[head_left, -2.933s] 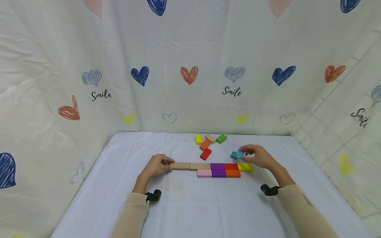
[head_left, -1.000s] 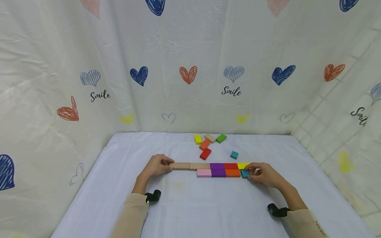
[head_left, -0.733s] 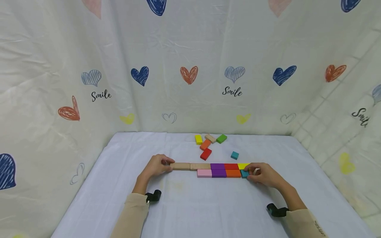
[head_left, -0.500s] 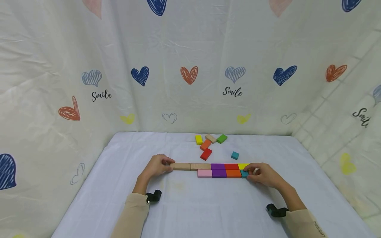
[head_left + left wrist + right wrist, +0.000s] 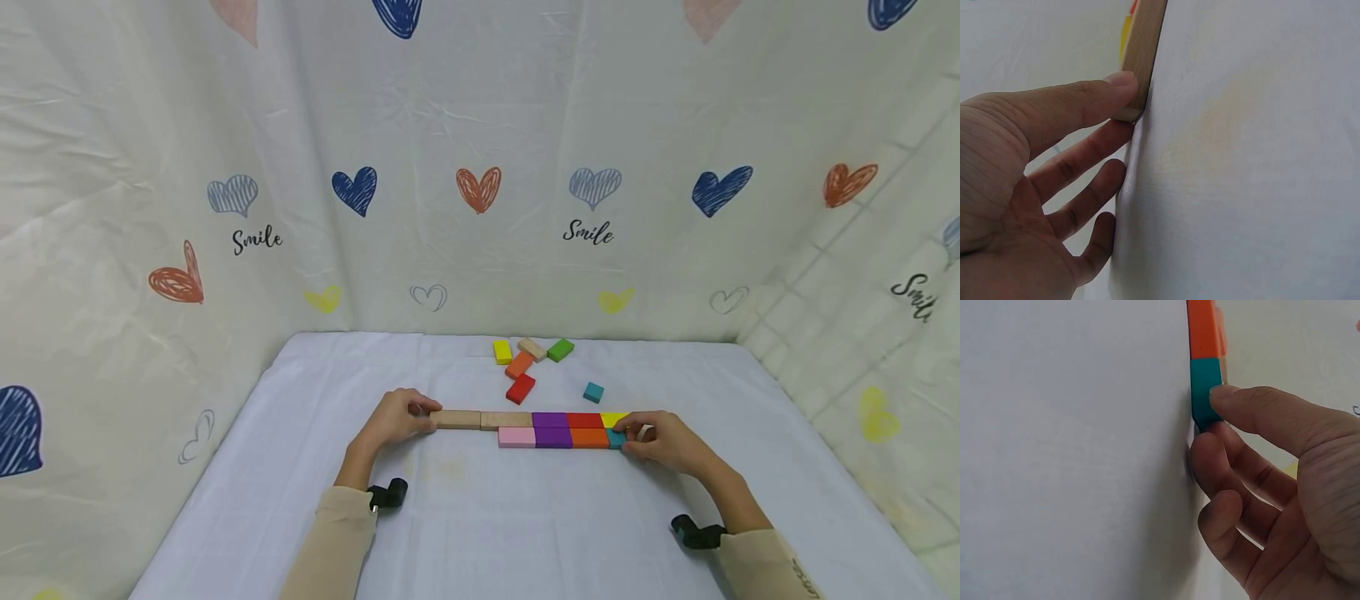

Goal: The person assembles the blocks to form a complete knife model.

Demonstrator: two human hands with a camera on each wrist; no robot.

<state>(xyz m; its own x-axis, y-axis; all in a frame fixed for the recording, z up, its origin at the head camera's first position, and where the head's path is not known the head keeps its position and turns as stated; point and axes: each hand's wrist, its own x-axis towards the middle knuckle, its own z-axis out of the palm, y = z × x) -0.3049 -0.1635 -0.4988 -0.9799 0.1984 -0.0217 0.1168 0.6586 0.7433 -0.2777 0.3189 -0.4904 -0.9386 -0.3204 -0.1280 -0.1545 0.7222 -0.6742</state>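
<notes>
At the left end of two block rows, my left hand [image 5: 393, 417] pinches a plain wooden block [image 5: 455, 420] with its thumb over the end. A second plain block [image 5: 506, 420], a purple block [image 5: 549, 420], a red block [image 5: 584, 420] and a yellow block [image 5: 613, 419] continue that back row. The front row holds a pink block [image 5: 517, 437], a purple block [image 5: 552, 437], an orange block [image 5: 589, 437] and a teal block [image 5: 1205, 387]. My right hand [image 5: 667, 442] holds the teal block between thumb and fingers, against the orange one. Its fingers partly hide the teal and yellow blocks in the head view.
Behind the rows lie a loose teal block [image 5: 593, 392], a red block [image 5: 521, 389], an orange block [image 5: 519, 364], a yellow block [image 5: 502, 352], a plain block [image 5: 532, 348] and a green block [image 5: 560, 350]. A white cloth [image 5: 480, 525] covers the table; a patterned curtain hangs behind.
My right hand has brought one teal block from beside the other teal block to the front row's right end. During the last second both hands stay put.
</notes>
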